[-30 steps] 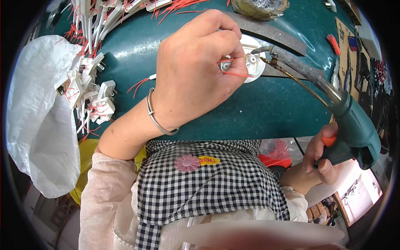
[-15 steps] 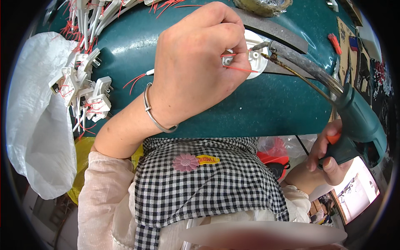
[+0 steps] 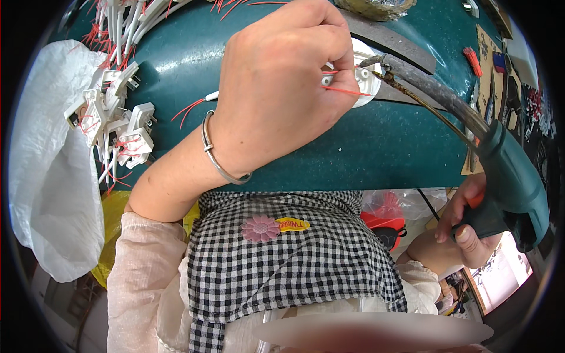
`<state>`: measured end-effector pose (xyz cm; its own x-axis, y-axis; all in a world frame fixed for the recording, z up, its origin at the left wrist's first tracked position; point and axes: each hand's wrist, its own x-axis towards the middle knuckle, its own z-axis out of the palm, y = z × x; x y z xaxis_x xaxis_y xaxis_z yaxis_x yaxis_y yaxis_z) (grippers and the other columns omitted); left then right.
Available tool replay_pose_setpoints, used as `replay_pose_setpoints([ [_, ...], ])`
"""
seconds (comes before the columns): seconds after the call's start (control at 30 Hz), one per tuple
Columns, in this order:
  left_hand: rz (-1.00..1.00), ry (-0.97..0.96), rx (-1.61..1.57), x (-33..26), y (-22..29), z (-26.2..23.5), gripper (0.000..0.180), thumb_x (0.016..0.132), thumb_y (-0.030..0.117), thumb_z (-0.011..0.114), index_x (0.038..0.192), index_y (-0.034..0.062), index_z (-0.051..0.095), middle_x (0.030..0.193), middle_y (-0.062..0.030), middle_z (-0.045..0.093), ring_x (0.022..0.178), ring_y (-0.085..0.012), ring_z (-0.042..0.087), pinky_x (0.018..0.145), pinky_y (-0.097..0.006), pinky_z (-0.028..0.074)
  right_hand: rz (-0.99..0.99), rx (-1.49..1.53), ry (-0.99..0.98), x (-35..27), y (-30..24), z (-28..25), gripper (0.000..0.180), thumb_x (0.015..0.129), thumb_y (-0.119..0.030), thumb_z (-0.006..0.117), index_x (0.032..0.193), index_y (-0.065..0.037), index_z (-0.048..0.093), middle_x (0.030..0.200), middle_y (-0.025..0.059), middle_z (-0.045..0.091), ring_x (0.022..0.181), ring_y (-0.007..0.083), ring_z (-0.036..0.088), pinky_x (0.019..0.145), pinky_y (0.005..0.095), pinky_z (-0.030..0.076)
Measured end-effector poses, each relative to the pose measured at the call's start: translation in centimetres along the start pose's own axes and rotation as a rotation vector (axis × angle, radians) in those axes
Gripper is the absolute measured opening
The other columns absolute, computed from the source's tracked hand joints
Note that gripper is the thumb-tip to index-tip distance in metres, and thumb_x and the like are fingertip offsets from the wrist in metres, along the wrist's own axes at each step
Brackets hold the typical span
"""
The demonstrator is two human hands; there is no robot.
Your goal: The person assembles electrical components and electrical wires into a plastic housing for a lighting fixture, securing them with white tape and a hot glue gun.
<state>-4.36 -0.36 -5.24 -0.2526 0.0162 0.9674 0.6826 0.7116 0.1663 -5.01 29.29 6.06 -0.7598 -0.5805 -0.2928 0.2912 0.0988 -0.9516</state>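
Note:
My left hand (image 3: 288, 82) is closed in a pinch on thin red wires (image 3: 348, 92), its back hiding much of what lies beneath. Under those fingertips is a round white plastic piece (image 3: 360, 48), only partly visible. A green soldering gun (image 3: 511, 159) is held in my right hand (image 3: 468, 226), with fingers around its handle near an orange trigger. Its dark tip (image 3: 371, 61) is at the wires over the white piece, and a thin brass-coloured tube (image 3: 412, 96) runs alongside the barrel. A white cable end (image 3: 212, 96) with red wires emerges by my left wrist.
White plugs (image 3: 120, 117) with red wires are heaped at the left, beside a white plastic bag (image 3: 47, 159). Several white cables (image 3: 126, 26) lie at the far left. A grey strip (image 3: 406, 50) lies behind the white piece. A bundle of red wires (image 3: 472, 62) rests at the right.
The soldering gun has shifted slightly to the right, its tip slightly upward. My left hand keeps its pinch on the red wires, nearly in place.

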Motion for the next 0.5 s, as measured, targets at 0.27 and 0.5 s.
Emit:
replay_pose_setpoints([
  [0.27, -0.282, -0.302, 0.068, 3.5, 2.8, -1.6, 0.014, 0.061, -0.006, 0.064, 0.067, 0.0021, 0.055, 0.075, -0.0091, 0.056, 0.061, -0.0238, 0.057, 0.052, -0.030, 0.045, 0.067, -0.122, 0.004, -0.2, -0.3, -0.4, 0.061, 0.076, -0.014, 0.073, 0.117, 0.008, 0.035, 0.072, 0.0086, 0.047, 0.051, 0.0149, 0.052, 0.049, 0.0238, 0.047],
  [0.5, -0.613, -0.485, 0.090, 3.4, 3.4, -2.8, 0.014, 0.060, -0.006, 0.064, 0.067, 0.0022, 0.054, 0.073, -0.0088, 0.055, 0.061, -0.0235, 0.056, 0.052, -0.030, 0.045, -0.186, -0.067, -0.107, 0.3, 0.3, -1.7, 0.070, 0.076, -0.014, 0.071, 0.123, 0.015, 0.028, 0.069, 0.0086, 0.049, 0.041, 0.0125, 0.050, 0.037, 0.0188, 0.040],
])
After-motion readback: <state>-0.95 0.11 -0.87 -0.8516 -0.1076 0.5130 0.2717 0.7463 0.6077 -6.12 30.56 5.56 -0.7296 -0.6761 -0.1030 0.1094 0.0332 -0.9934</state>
